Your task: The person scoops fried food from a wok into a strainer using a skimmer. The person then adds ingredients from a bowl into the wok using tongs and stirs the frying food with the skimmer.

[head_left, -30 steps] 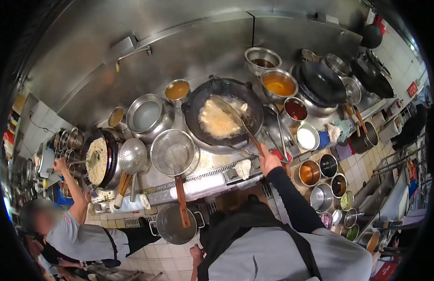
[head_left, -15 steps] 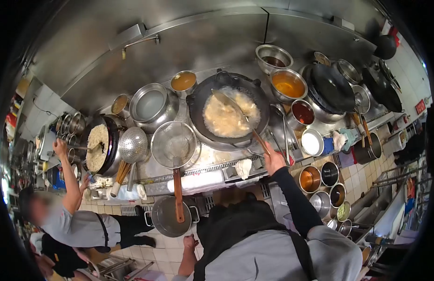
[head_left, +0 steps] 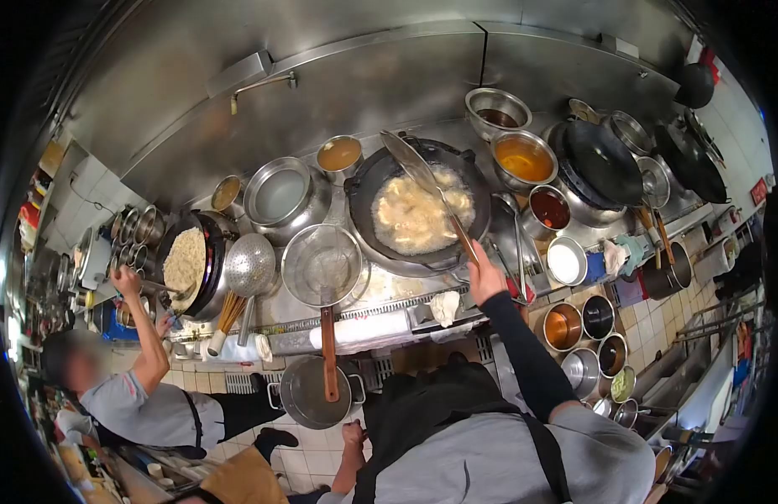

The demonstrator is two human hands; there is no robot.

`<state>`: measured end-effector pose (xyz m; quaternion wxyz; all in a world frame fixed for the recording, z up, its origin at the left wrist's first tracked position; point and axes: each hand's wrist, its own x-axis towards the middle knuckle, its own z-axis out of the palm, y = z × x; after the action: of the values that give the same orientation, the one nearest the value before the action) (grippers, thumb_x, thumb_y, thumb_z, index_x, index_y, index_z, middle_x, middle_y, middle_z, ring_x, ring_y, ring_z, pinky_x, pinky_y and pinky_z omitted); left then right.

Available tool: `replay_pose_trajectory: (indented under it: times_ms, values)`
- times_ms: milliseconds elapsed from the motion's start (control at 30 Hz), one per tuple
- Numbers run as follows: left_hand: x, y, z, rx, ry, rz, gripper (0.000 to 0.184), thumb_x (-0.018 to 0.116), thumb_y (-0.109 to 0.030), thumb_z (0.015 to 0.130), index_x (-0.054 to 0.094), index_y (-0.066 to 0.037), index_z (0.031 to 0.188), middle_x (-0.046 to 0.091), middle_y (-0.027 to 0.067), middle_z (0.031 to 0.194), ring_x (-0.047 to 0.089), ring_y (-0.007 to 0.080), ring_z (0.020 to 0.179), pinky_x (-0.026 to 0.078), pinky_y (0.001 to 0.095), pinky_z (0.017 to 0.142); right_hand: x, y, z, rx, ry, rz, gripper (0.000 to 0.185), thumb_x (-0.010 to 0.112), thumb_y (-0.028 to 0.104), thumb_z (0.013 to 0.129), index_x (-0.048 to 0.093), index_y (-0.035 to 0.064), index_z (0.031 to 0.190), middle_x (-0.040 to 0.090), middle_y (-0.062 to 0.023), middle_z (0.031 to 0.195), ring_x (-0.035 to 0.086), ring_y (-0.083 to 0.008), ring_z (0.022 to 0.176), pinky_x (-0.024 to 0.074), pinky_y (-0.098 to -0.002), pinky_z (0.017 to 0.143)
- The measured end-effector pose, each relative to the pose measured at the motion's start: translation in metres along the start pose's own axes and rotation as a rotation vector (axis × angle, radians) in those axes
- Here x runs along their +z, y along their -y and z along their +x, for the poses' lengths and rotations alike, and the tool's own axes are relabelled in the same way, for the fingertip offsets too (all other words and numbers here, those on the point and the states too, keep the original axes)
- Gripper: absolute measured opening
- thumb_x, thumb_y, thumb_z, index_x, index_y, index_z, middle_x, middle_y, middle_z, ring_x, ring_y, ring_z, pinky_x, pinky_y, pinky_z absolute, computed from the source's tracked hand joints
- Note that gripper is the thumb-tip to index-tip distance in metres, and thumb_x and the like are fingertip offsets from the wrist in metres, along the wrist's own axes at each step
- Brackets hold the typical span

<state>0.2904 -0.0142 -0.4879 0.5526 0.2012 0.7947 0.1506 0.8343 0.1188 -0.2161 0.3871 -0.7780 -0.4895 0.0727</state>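
- We see the right hand [head_left: 487,277] wrapped round the wooden handle of a long metal ladle [head_left: 416,168], probably gripped this far back to keep the fingers off the heat.
- The ladle slants far and left over the black wok [head_left: 364,214], its head near the far-left rim and seemingly raised above the pale frying pieces [head_left: 418,218], which sit in bubbling oil mid-wok.
- We find the left hand [head_left: 353,433] low and near, beside the steel pot [head_left: 309,395]; its fingers look curled, but we cannot tell whether they pinch anything.
- Left of the wok, a mesh strainer [head_left: 323,269] lies with its handle pointing near, over the pot, perhaps for an easy grab.
- Right of the wok, we see an amber-liquid bowl [head_left: 523,184] and a red-sauce pot [head_left: 539,228], presumably kept close for reaching.
- Far left, another person [head_left: 154,412] works at a rice-filled wok [head_left: 206,290].
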Motion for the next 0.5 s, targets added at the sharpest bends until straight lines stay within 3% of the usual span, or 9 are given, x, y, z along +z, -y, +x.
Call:
replay_pose_trajectory:
  times_ms: [67,133,267,300,400,500]
  values:
    - [-0.005,0.000,0.002,0.072,0.126,0.162,0.030,0.063,-0.017,0.093,0.056,0.009,0.108,0.061,0.0164,0.080,0.063,0.0280,0.065,0.051,0.0392,0.048,0.011,-0.003,0.025,0.019,0.059,-0.039,0.050,0.056,0.017,0.095,0.045,0.0111,0.144,0.067,-0.0297,0.087,0.062,-0.0505,0.082,0.0480,-0.0585,0.072]
    - [-0.003,-0.003,0.001,0.192,0.057,0.262,0.035,0.065,-0.018,0.092,0.058,0.011,0.108,0.064,0.0175,0.080,0.065,0.0284,0.071,0.053,0.0402,0.056,0.010,-0.002,0.039,0.108,0.232,-0.184,0.050,0.056,0.017,0.094,0.046,0.0109,0.143,0.067,-0.0299,0.085,0.063,-0.0501,0.081,0.0488,-0.0582,0.073]
    - [-0.003,0.020,0.037,0.206,-0.064,0.073,0.042,0.069,-0.020,0.089,0.060,0.015,0.110,0.069,0.0216,0.088,0.068,0.0299,0.083,0.054,0.0400,0.073,-0.004,0.008,0.033,0.034,0.150,-0.146,0.052,0.055,0.018,0.094,0.044,0.0098,0.144,0.066,-0.0304,0.084,0.064,-0.0498,0.080,0.0498,-0.0575,0.073]
    - [0.001,0.025,0.036,0.198,-0.146,-0.003,0.041,0.069,-0.022,0.088,0.063,0.015,0.103,0.070,0.0232,0.092,0.068,0.0295,0.085,0.053,0.0384,0.080,-0.006,0.012,0.029,0.028,0.131,-0.139,0.052,0.056,0.019,0.094,0.044,0.0094,0.145,0.066,-0.0305,0.084,0.064,-0.0498,0.080,0.0500,-0.0572,0.074]
    - [-0.006,0.046,0.045,0.320,-0.137,0.182,0.039,0.068,-0.023,0.087,0.066,0.015,0.097,0.071,0.0257,0.095,0.070,0.0326,0.088,0.054,0.0397,0.081,0.001,0.005,0.024,0.056,0.163,-0.173,0.055,0.056,0.018,0.093,0.042,0.0099,0.146,0.066,-0.0302,0.082,0.064,-0.0497,0.080,0.0501,-0.0567,0.073]
    - [-0.020,0.044,0.034,0.473,0.049,1.161,0.038,0.066,-0.024,0.088,0.067,0.014,0.094,0.071,0.0283,0.097,0.071,0.0376,0.091,0.054,0.0432,0.081,0.000,-0.021,0.022,0.041,0.187,-0.157,0.056,0.056,0.018,0.093,0.043,0.0105,0.147,0.066,-0.0298,0.083,0.064,-0.0493,0.081,0.0502,-0.0563,0.074]
